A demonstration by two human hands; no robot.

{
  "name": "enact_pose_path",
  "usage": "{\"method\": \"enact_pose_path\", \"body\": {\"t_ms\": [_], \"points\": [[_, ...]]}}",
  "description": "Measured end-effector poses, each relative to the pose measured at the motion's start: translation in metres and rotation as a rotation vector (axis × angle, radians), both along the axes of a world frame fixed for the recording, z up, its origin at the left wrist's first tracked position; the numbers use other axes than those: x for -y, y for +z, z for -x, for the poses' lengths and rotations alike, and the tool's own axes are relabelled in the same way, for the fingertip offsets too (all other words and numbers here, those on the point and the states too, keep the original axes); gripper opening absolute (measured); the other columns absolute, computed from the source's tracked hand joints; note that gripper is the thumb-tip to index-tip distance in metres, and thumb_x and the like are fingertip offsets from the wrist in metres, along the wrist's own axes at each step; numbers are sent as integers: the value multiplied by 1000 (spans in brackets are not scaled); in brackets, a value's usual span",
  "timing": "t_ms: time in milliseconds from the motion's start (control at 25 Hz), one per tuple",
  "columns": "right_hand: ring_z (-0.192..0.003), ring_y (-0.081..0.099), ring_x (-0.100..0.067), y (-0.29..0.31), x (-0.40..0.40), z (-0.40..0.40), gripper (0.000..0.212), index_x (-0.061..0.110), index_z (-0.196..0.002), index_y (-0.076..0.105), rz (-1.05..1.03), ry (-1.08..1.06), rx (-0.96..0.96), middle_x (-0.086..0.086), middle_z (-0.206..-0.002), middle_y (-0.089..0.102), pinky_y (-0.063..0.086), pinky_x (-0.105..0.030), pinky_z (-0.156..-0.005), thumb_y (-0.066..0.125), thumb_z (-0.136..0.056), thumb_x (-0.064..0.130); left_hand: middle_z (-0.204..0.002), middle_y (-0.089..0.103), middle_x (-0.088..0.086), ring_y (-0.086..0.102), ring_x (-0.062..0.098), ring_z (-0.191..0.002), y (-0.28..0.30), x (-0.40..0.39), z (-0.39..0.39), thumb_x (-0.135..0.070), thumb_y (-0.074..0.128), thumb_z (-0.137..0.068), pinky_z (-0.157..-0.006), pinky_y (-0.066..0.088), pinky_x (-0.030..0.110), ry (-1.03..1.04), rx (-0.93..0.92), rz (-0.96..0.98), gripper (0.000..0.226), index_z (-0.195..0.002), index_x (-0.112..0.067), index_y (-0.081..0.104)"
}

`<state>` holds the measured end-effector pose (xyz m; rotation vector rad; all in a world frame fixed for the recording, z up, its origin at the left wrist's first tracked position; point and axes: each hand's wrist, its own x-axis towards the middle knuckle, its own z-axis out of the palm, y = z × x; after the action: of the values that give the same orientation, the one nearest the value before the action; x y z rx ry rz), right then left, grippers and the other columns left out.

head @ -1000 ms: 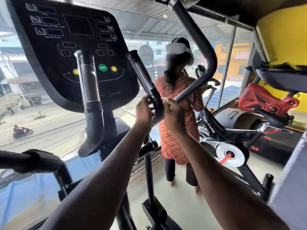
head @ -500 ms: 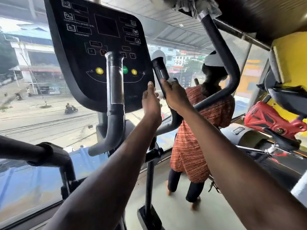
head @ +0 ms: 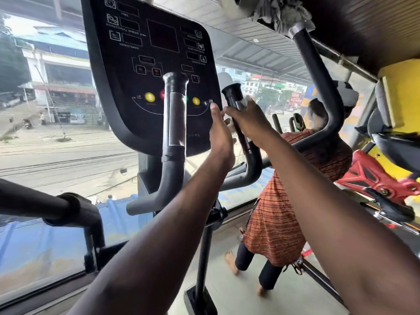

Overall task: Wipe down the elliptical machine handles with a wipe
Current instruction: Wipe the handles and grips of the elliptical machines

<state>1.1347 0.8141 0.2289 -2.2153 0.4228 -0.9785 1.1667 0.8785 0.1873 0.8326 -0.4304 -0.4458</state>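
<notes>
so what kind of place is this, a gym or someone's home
Most likely a gym, on an upper floor above a street. An elliptical console with its handle fills the view, a red exercise bike stands to the right, and another person is busy at a further machine by the window.

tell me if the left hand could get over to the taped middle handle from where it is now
Probably yes. The left hand sits open just right of the taped handle, with only the console face behind and nothing between them.
</notes>
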Motion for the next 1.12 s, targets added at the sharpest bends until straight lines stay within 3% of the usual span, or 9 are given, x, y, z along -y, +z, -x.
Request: {"method": "enact_pose_path", "body": {"t_ms": [120, 240, 400, 520, 680, 800, 920, 1040, 1120], "points": [[-118, 53, -32, 3, -12, -18, 64, 9, -146, 26, 333, -259, -45, -16, -134, 49, 43, -36, -88, 56, -93, 25, -111, 65, 0, 60, 19, -114, 4, -4, 4, -65, 27, -95, -96, 47, 38, -43, -5, 38, 68, -132, -15, 55], [-121, 46, -36, -20, -15, -18, 74, 4, -151, 7, 644, -448, -75, -21, -137, 39, 47, -44, -86, 49, -97, 30, -125, 63, 7, 59, 21, -117, 9, -8, -1, -64, 31, -96, -100, 47, 35, -21, -12, 55, 67, -131, -13, 56], [-110, 59, -30, -12, 2, -13, 64, 8, -137, 36, 309, -287, -30, -13, -123, 58, 47, -37, -84, 64, -88, 37, -135, 56, 7, 57, 17, -104, 16, -12, 4, -60, 29, -98, -92, 45, 34, -16, -30, 84, 67, -140, -11, 48], [-106, 61, -22, 18, 4, -24, 66, 10, -136, 41, 114, -162, -14, -5, -114, 61, 43, -25, -82, 73, -80, 26, -129, 57, 7, 57, 19, -112, 18, -13, 3, -58, 26, -99, -104, 43, 39, -7, -45, 125, 67, -143, -10, 42], [-132, 40, -32, 12, -7, -38, 76, 7, -152, 9, 615, -347, -36, -16, -149, 33, 40, -37, -99, 56, -94, 21, -131, 59, 1, 57, 14, -110, 19, -12, 2, -60, 26, -98, -101, 45, 34, -20, -51, 151, 67, -141, -12, 46], [-147, 12, -37, -10, 8, -28, 61, -1, -148, 22, 1101, -310, -35, -18, -158, 17, 23, -47, -117, 47, -98, 20, -138, 56, 5, 58, 16, -120, 18, -10, 4, -57, 26, -99, -100, 46, 27, -7, -15, 171, 65, -139, -11, 48], [-148, 6, -35, -21, 25, -17, 50, -1, -143, 36, 1330, -227, -89, -15, -158, 22, 17, -54, -117, 39, -97, 19, -134, 60, 8, 57, 17, -123, 15, -9, 4, -58, 31, -98, -111, 39, 33, 42, 27, 148, 66, -136, -9, 52], [-144, 28, -27, -32, 28, -10, 43, 2, -133, 52, 1317, -65, -19, -10, -143, 50, 21, -51, -116, 42, -93, 13, -129, 63, 6, 57, 18, -120, 11, -10, 4, -60, 32, -97, -109, 39, 29, 57, 27, 92, 68, -135, -8, 53], [-122, 54, -28, -41, 29, -3, 31, 2, -116, 65, 1244, 12, 154, -11, -120, 66, 36, -41, -109, 59, -86, 3, -109, 66, 2, 59, 19, -110, 9, -14, 7, -64, 30, -95, -107, 42, 35, 26, -14, 48, 71, -128, -8, 57]]}}
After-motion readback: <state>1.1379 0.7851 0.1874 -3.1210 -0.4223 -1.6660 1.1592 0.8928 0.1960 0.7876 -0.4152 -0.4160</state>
